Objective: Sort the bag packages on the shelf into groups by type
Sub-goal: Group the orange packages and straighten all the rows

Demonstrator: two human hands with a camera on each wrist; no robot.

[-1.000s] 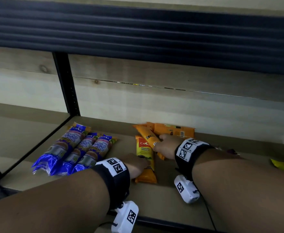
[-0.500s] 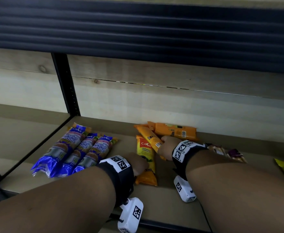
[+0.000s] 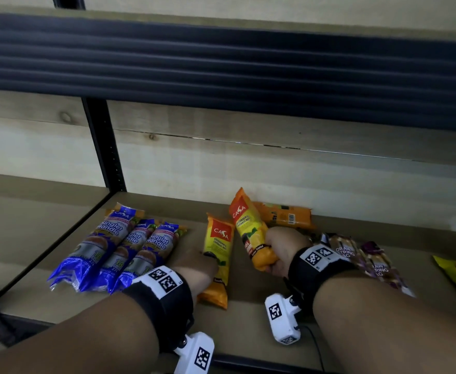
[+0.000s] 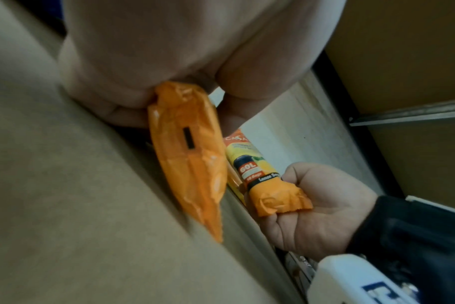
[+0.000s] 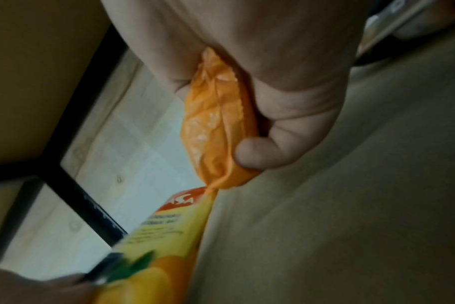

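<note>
At the lower left of the head view I see three blue packs (image 3: 119, 252) lying side by side on the shelf (image 3: 248, 314), already a finished group by my reading, so I leave them alone. Just right of them my left hand (image 3: 197, 268) pinches the near half of a yellow pack (image 3: 217, 255) that lies flat on the shelf, which I take as steadying it as the anchor for the orange-and-yellow group. Right of centre my right hand (image 3: 282, 248) is curled round the bottom end of a second yellow pack (image 3: 248, 228), tilted up off the shelf, probably to lay it beside the first; a third orange pack (image 3: 286, 215) lies behind against the back wall, with purple packs (image 3: 364, 261) further right.
</note>
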